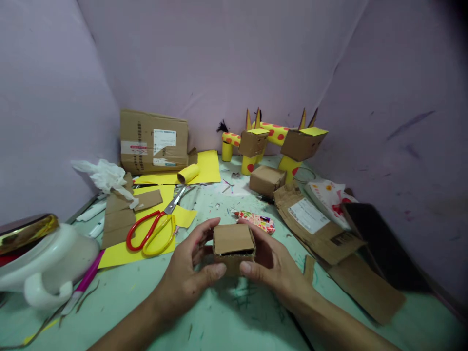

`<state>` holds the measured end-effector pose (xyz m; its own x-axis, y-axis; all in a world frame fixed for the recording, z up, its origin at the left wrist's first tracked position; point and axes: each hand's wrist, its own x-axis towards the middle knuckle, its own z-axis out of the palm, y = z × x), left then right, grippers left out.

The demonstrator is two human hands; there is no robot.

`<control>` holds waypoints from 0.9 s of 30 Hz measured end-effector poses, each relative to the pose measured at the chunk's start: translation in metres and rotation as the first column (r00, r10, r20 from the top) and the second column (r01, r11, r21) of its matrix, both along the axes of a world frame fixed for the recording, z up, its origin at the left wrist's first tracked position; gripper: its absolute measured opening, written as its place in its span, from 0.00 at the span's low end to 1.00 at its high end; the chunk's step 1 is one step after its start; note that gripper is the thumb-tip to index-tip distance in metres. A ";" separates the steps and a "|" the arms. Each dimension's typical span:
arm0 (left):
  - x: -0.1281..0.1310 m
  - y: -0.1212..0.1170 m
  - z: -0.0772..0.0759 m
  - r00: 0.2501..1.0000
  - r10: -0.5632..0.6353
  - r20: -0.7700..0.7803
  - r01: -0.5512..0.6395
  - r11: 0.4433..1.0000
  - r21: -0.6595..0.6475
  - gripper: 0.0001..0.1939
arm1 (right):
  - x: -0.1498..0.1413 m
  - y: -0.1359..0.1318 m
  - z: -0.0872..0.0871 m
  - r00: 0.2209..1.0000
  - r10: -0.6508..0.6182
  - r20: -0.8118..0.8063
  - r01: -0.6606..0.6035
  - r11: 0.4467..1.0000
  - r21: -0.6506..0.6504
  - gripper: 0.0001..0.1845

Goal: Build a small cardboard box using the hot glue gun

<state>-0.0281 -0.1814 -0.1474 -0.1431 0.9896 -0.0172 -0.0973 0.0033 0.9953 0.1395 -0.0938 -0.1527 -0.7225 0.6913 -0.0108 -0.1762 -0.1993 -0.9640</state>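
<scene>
Far left: white ceramic vessel [69, 251] with looped handle. Next, red-and-yellow-handled scissors [150, 231] lying over yellow paper [109, 258]. Left hand [188, 270] curved round the left side of small cardboard box [234, 239], thumb at its front. Box held front-centre between both hands; dark gap under top panel. Right hand [280, 263] grips its right side likewise. Farther right: labelled cardboard piece [331, 236], then black slab [383, 243].

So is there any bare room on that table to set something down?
Yes: this side of the box, between the left arm and right arm; also between the left arm and purple marker. A smaller, scrap-strewn gap lies between scissors and flowered thing. Crowded: left, scissors on yellow paper; right, cardboard and phone; back, toy animals.
</scene>
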 end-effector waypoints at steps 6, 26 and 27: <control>-0.001 -0.001 -0.001 0.999 0.038 -0.023 -0.038 0.999 -0.006 0.39 | 0.001 0.003 -0.005 0.998 -0.058 0.030 0.057 0.998 0.033 0.40; 0.004 -0.001 0.001 0.988 0.151 -0.009 -0.151 0.988 0.019 0.29 | 0.002 0.003 -0.009 0.996 -0.094 0.008 0.094 0.996 -0.004 0.35; 0.005 -0.001 0.003 0.989 0.150 -0.010 -0.150 0.989 0.012 0.29 | 0.002 0.003 -0.009 0.996 -0.093 0.006 0.093 0.996 -0.007 0.35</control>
<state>-0.0235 -0.1824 -0.1449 -0.2897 0.9571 -0.0044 -0.0850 -0.0212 0.9962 0.1415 -0.0905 -0.1622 -0.6550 0.7554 -0.0200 -0.1888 -0.1892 -0.9636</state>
